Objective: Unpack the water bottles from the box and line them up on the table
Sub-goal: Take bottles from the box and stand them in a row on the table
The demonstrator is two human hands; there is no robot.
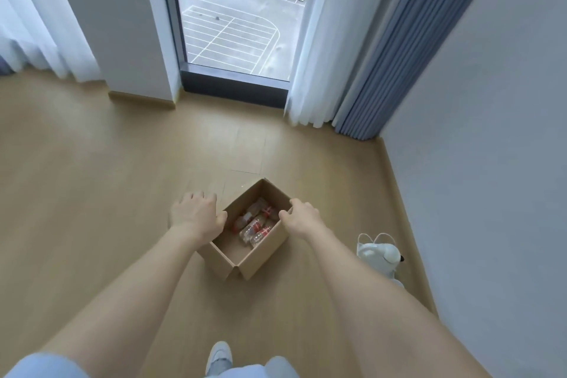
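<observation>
Bottles, red labels unreadable, in box; left hand, right hand grip it.

A: Way into the cardboard box?
B: Top stands open, straight drop from above.
A: Anything on the rims?
B: Left hand grips the left rim and right hand grips the right rim. The gap between them is free.
A: Inside?
B: Water bottles lie heaped toward the far right side. The near left of the box bottom is bare, so there's room to reach down.
A: Around it?
B: Wood floor is open to the left and ahead to the window. The right is tight: a white bag sits near the box, with the wall just behind.
</observation>
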